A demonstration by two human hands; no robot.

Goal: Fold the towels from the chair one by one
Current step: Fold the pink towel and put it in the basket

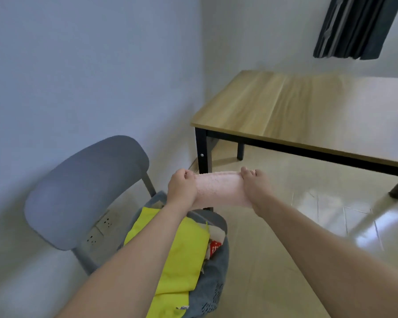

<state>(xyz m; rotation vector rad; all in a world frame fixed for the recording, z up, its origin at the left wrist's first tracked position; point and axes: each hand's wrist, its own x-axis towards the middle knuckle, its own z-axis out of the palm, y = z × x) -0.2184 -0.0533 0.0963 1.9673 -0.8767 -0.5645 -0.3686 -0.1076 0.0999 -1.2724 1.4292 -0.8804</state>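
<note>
A small pink towel [218,189] is stretched in the air between both hands, above the front of the chair. My left hand [182,187] grips its left edge and my right hand [255,187] grips its right edge. Below my left arm stands a grey chair [85,191] against the wall. On its seat lies a pile of towels: a bright yellow one [179,260] on top, a red and white one [214,245] beside it, and a grey-blue one [214,288] underneath.
A wooden table with black legs [308,115] stands to the right in the room's corner. A dark curtain [354,26] hangs above it. Wall sockets [101,228] show behind the chair. Glossy tile floor [308,226] lies between chair and table.
</note>
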